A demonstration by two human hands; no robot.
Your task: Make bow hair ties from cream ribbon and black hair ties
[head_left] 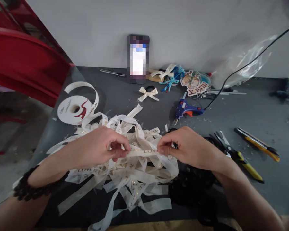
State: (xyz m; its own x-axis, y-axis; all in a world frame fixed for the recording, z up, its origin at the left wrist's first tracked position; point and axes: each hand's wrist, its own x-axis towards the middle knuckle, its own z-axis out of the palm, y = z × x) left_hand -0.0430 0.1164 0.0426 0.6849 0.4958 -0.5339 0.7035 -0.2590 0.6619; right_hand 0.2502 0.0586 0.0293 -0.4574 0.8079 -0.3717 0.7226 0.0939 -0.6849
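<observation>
A white ribbon (143, 152) with gold lettering is stretched level between my two hands. My left hand (110, 146) pinches its left part between thumb and fingers. At the other end my right hand (175, 146) pinches it the same way, just past the letters "LOV". Beneath both hands lies a loose heap of cut white ribbon (156, 205) with gold print. A ribbon spool (65, 110) stands at the heap's upper left, its ribbon curling off. One finished bow on a black hair tie (148, 93) lies beyond the heap.
On the right are a blue glue gun (186, 110) with a black cord, yellow-handled scissors (245, 165) and a yellow utility knife (257, 144). A phone (137, 59) leans on the wall. Black hair ties (192, 189) are piled by my right forearm. A red chair (26, 57) stands left.
</observation>
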